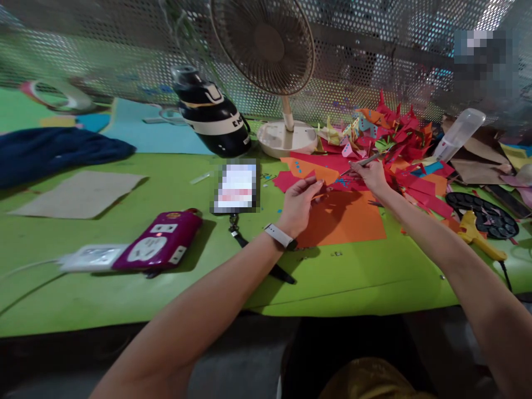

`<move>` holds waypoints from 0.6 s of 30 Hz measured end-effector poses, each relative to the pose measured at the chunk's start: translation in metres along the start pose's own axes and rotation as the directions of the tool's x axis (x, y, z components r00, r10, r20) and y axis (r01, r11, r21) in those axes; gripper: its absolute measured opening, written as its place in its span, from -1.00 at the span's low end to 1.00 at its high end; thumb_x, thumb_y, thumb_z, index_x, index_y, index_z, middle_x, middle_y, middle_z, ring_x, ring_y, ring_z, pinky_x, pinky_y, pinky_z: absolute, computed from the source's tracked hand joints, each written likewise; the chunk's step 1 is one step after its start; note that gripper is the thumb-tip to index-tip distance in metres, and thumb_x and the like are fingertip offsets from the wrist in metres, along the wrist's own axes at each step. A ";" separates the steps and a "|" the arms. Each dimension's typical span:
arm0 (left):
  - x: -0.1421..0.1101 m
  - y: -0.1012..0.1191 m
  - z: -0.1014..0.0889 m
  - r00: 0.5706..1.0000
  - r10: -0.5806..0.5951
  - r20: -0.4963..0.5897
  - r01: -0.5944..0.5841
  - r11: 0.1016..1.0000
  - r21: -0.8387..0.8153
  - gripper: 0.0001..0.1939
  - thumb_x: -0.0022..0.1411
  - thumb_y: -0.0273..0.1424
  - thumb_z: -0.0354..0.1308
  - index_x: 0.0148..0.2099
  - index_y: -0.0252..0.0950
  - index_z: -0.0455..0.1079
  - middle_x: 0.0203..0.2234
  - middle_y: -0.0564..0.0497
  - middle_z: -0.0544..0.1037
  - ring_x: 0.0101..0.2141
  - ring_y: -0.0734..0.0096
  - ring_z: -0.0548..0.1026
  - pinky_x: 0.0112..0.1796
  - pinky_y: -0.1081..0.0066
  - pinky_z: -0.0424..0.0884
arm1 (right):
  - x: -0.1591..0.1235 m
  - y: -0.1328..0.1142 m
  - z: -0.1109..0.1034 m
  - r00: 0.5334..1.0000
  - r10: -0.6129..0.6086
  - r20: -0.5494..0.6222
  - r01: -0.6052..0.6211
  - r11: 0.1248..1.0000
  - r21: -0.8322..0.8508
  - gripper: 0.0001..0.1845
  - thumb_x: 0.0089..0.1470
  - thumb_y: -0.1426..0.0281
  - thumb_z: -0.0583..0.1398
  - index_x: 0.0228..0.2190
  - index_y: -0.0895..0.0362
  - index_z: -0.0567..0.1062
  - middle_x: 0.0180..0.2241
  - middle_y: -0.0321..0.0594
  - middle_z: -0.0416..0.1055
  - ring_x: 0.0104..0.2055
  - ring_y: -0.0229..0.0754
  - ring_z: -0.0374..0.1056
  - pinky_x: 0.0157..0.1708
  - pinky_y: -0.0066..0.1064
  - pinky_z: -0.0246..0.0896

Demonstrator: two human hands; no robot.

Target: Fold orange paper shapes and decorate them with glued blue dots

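Observation:
My left hand point(302, 202), with a watch at its wrist, pinches an orange paper piece point(313, 172) that has small blue dots on its left part. My right hand point(371, 176) grips a slim grey pointed tool point(377, 157), which looks like tweezers. Its tip points down and left, close to the held paper. Small blue bits point(343, 181) lie beside the tip on red paper point(328, 160). Below both hands a larger orange sheet point(347, 224) rests flat on the green table.
Folded red paper shapes point(403, 130) are heaped behind my right hand, near a fan point(286, 136). A black bottle point(216, 119), a phone point(236, 188) and a purple power strip point(160, 241) are leftward. A yellow glue gun point(477, 235) and a black palette point(484, 213) lie right.

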State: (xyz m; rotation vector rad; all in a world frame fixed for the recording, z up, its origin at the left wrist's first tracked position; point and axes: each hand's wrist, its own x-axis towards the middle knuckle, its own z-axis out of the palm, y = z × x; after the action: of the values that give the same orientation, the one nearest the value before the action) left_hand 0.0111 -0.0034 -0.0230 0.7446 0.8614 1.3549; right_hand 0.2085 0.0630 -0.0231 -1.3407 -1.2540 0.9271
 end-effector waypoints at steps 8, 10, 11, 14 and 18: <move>0.002 -0.002 -0.002 1.000 0.022 0.007 -0.022 1.000 0.019 -0.84 -0.01 -0.44 0.36 -0.33 -0.27 0.47 -0.41 0.02 0.59 -0.37 0.39 0.59 -0.38 0.46 0.44 | -0.011 0.000 0.002 0.979 -0.198 0.058 0.205 0.961 -0.186 -0.56 0.01 -0.02 0.27 -0.44 0.13 0.55 -0.41 -0.15 0.59 -0.31 -0.13 0.56 -0.24 -0.39 0.45; 0.003 -0.004 -0.003 0.999 0.032 0.014 -0.032 0.999 0.030 -0.83 -0.01 -0.42 0.37 -0.32 -0.27 0.47 -0.39 0.01 0.59 -0.35 0.37 0.59 -0.37 0.44 0.44 | -0.012 -0.001 0.003 0.980 -0.191 0.049 0.197 0.964 -0.178 -0.56 0.01 -0.01 0.27 -0.44 0.14 0.56 -0.41 -0.14 0.59 -0.31 -0.12 0.56 -0.24 -0.38 0.45; 0.004 -0.004 -0.004 0.999 0.034 0.017 -0.035 0.999 0.035 -0.82 -0.01 -0.42 0.37 -0.31 -0.27 0.47 -0.38 0.01 0.60 -0.34 0.36 0.59 -0.36 0.43 0.44 | -0.013 -0.001 0.003 0.981 -0.188 0.048 0.193 0.967 -0.166 -0.56 0.01 -0.01 0.27 -0.45 0.14 0.56 -0.42 -0.14 0.59 -0.31 -0.11 0.56 -0.23 -0.37 0.46; 0.004 -0.004 -0.004 0.999 0.031 0.022 -0.032 0.998 0.046 -0.82 0.00 -0.41 0.36 -0.30 -0.27 0.47 -0.36 0.00 0.61 -0.32 0.35 0.59 -0.35 0.41 0.46 | -0.012 0.000 0.005 0.984 -0.173 0.048 0.177 0.976 -0.127 -0.56 -0.01 -0.02 0.28 -0.45 0.14 0.56 -0.43 -0.14 0.59 -0.31 -0.11 0.56 -0.21 -0.34 0.47; 0.004 -0.004 -0.004 1.000 0.021 0.018 -0.022 0.999 0.036 -0.85 0.01 -0.43 0.35 -0.32 -0.26 0.47 -0.37 -0.01 0.61 -0.32 0.34 0.60 -0.37 0.42 0.46 | -0.011 0.001 0.005 0.984 -0.175 0.028 0.176 0.981 -0.083 -0.55 -0.03 -0.04 0.28 -0.46 0.12 0.53 -0.45 -0.17 0.57 -0.33 -0.11 0.56 -0.22 -0.32 0.48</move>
State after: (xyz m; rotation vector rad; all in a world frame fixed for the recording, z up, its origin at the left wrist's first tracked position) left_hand 0.0097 0.0001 -0.0289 0.7952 0.8678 1.3529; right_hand 0.2019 0.0534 -0.0262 -1.2659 -1.4169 0.7722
